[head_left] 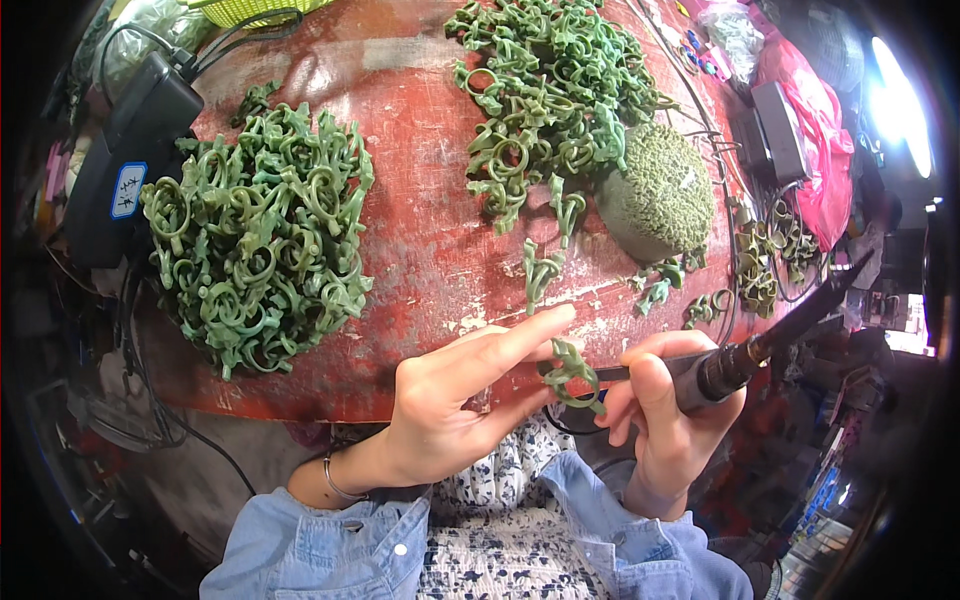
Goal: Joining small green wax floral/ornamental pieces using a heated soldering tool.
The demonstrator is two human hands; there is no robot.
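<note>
Between the thumb and fingers of my left hand (465, 385) is a small green ring-shaped piece (572, 375) with leaf-like ends. My right hand (665, 420) is closed round a black pen-shaped tool (690, 383) with a brass-coloured collar. The tool's thin dark front end points left and meets or nearly meets the green piece; exact contact is hard to tell. Both hands are over the table's near edge. Just beyond them, two loose green pieces (541, 272) lie on the worn red tabletop (420, 230).
Large heaps of similar green pieces lie at left (265, 240) and far centre (560, 85). A round green block (655, 195) with a rough, grainy top sits right of centre. A black device (130, 160) with cables stands at far left; a pink bag (805, 130) is at right.
</note>
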